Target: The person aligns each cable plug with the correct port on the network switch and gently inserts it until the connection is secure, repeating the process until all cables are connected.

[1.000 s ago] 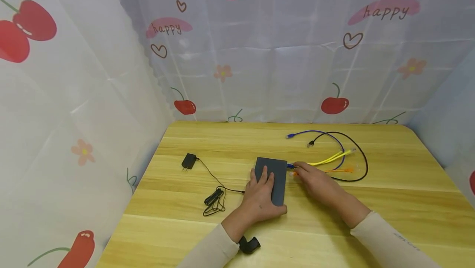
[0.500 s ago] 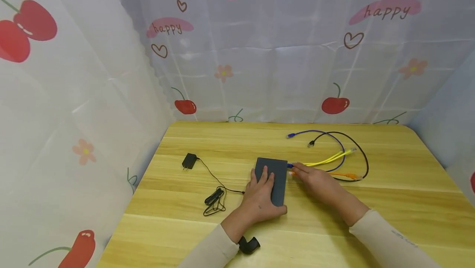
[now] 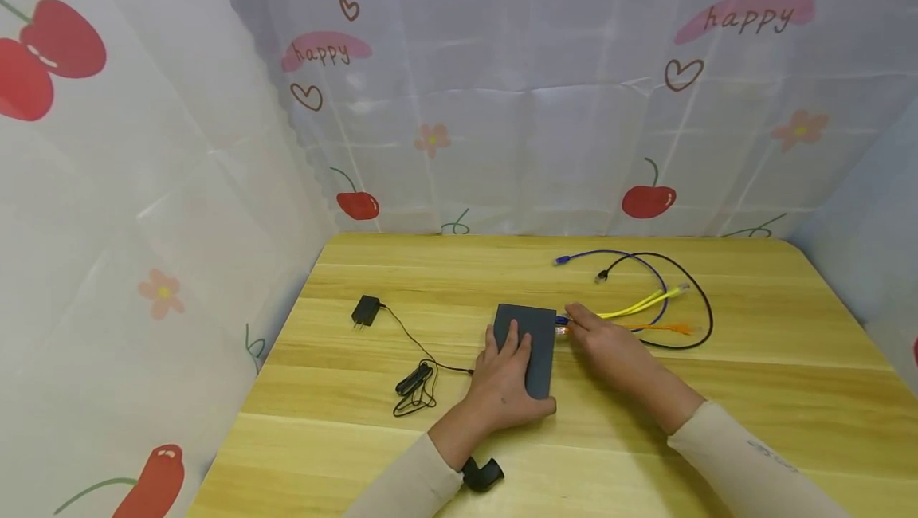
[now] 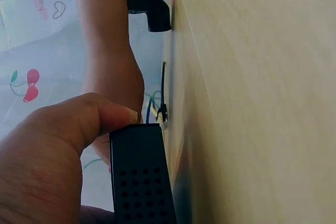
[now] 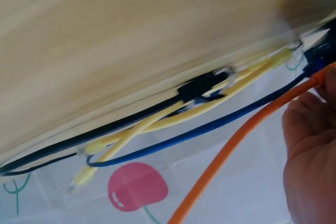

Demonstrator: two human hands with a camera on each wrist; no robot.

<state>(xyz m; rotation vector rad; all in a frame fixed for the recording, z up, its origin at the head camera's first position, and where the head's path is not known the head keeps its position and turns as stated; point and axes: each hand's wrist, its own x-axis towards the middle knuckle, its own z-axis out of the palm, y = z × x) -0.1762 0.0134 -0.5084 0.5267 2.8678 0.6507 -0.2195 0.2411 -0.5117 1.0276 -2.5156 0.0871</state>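
While the left hand (image 3: 502,390) lies spread-fingered on a flat, rectangular dark-grey box (image 3: 541,355) whose perforated side only the left wrist view shows, the right hand (image 3: 610,347) pinches a thin orange cable (image 5: 220,153) beside it.

On the table (image 3: 402,271), the box (image 3: 539,335) lay under the left hand (image 3: 500,389), right of the adapter (image 3: 366,311) and left of the cables (image 3: 634,309), before the curtain (image 3: 531,151).
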